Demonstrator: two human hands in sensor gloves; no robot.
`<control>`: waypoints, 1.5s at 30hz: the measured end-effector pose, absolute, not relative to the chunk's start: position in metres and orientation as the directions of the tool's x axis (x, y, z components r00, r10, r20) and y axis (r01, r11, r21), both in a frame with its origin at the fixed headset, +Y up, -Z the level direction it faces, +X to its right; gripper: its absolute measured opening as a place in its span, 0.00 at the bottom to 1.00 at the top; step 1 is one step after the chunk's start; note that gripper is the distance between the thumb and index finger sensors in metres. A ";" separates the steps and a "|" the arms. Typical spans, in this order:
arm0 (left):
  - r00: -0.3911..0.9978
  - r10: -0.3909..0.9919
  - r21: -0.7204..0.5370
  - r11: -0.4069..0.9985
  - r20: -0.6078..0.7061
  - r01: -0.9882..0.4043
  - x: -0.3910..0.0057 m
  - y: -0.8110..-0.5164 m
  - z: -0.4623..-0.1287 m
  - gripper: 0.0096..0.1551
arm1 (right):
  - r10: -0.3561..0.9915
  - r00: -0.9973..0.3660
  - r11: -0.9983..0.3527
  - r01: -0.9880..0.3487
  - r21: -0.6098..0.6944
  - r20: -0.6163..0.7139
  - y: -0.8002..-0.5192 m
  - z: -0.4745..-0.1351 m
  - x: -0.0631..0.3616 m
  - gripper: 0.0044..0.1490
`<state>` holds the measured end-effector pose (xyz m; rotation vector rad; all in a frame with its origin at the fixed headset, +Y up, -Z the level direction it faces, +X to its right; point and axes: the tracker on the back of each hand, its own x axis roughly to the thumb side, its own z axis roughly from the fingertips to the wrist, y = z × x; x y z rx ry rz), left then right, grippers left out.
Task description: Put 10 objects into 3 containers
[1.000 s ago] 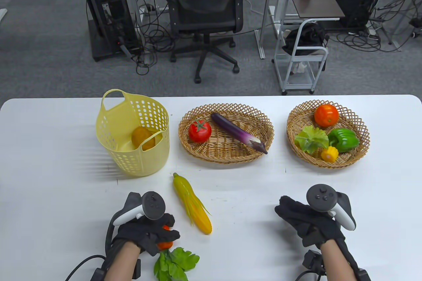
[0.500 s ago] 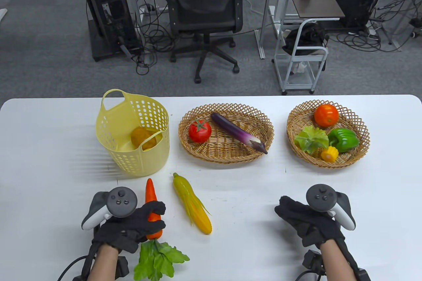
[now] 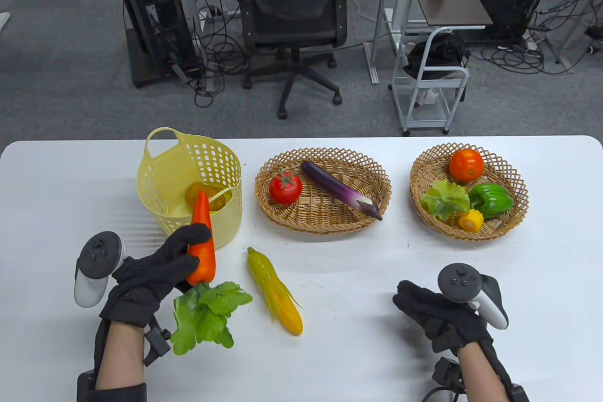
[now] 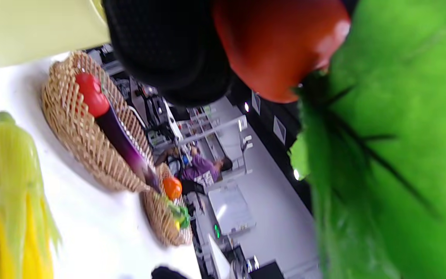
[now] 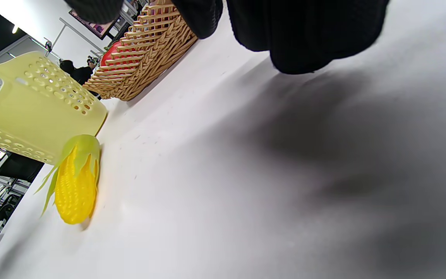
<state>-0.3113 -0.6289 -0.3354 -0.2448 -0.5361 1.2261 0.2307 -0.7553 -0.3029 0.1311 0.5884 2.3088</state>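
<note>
Lower left, the left hand (image 3: 155, 270) grips the carrot (image 3: 201, 242) tip-first toward the yellow basket (image 3: 188, 185) just above, likely to drop it in, corn (image 3: 275, 291) waiting mid-frame, right hand (image 3: 438, 315) curled, holding nothing, lower right.
</note>
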 end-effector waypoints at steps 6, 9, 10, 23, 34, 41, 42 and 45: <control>0.180 0.976 -0.380 0.214 0.123 -0.900 -0.332 -0.638 -0.368 0.41 | 0.685 -0.724 -0.623 -0.641 0.448 -0.083 -0.755 -0.303 0.231 0.48; 0.211 0.975 -0.329 0.222 0.067 -0.918 -0.339 -0.645 -0.378 0.42 | 0.685 -0.724 -0.622 -0.641 0.450 -0.084 -0.755 -0.303 0.231 0.48; 0.210 0.977 -0.323 0.212 0.043 -0.922 -0.340 -0.647 -0.380 0.42 | 0.685 -0.724 -0.622 -0.640 0.451 -0.082 -0.755 -0.303 0.231 0.48; 0.263 0.963 -0.142 0.254 -0.051 -0.957 -0.353 -0.659 -0.380 0.44 | 0.689 -0.722 -0.622 -0.638 0.454 -0.070 -0.755 -0.303 0.230 0.48; 0.656 0.713 0.203 0.624 0.245 -0.754 -0.350 -0.627 -0.326 0.43 | 0.697 -0.715 -0.623 -0.641 0.448 -0.053 -0.755 -0.303 0.230 0.48; 0.741 0.569 0.077 0.772 0.357 -0.630 -0.316 -0.639 -0.285 0.42 | 0.691 -0.723 -0.647 -0.629 0.431 -0.019 -0.749 -0.299 0.227 0.48; 0.762 0.524 0.051 0.811 0.380 -0.583 -0.306 -0.642 -0.282 0.38 | 0.684 -0.729 -0.657 -0.621 0.427 -0.008 -0.747 -0.297 0.225 0.48; 0.814 0.413 -0.043 0.900 0.409 -0.435 -0.275 -0.649 -0.279 0.34 | 0.671 -0.741 -0.682 -0.596 0.424 0.037 -0.742 -0.293 0.219 0.48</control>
